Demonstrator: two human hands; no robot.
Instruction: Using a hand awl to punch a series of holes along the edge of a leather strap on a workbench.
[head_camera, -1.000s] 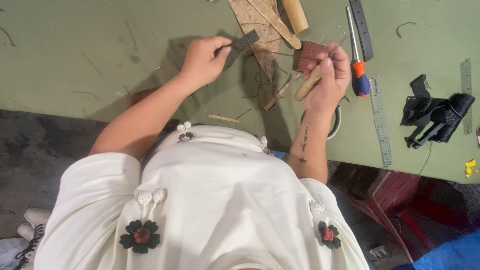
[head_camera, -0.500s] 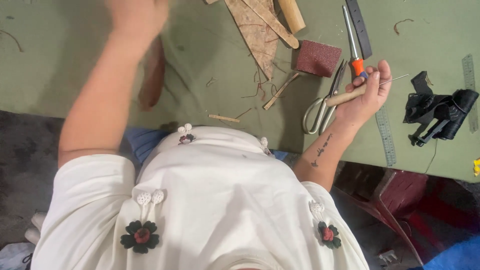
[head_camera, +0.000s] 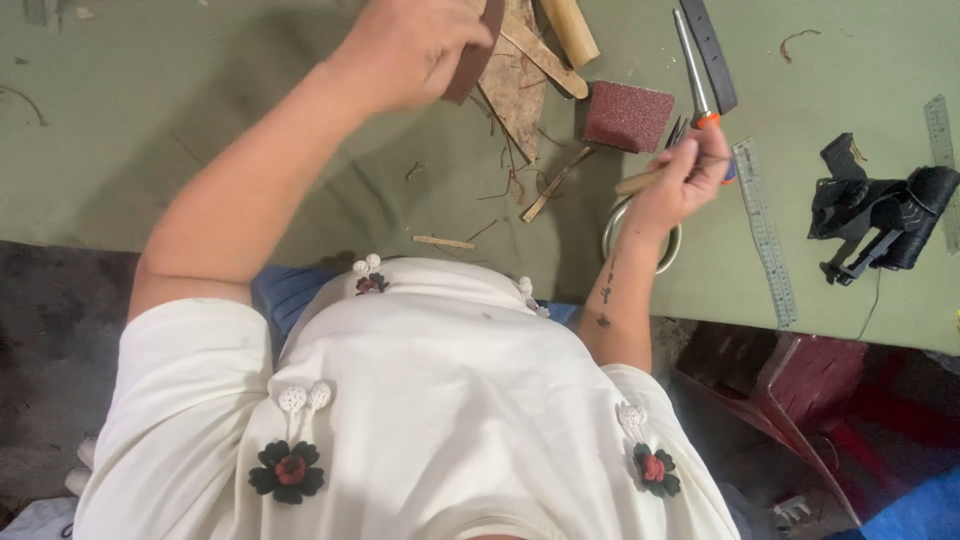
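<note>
My left hand (head_camera: 415, 45) is raised over the green table (head_camera: 200, 120), fingers closed on a dark brown leather strip (head_camera: 487, 45). My right hand (head_camera: 685, 170) is closed around a wooden-handled tool (head_camera: 638, 183) just right of centre. Metal scissors (head_camera: 612, 228) lie under that hand and wrist. I cannot tell whether the hand also grips them. A reddish sanding block (head_camera: 628, 115) rests on the table just up and left of my right hand. A tan leather piece (head_camera: 515, 85) lies between the two hands.
A wooden cylinder (head_camera: 570, 30), an orange-handled tool (head_camera: 700, 75) and a black strip (head_camera: 710, 50) lie at the top. A steel ruler (head_camera: 765, 235) and black leather parts (head_camera: 880, 215) sit to the right. A red stool (head_camera: 790, 385) stands below the table edge.
My right hand set down the sanding block and moved right onto the wooden-handled tool and scissors. My left hand lifted off the table and now holds a long brown strip.
</note>
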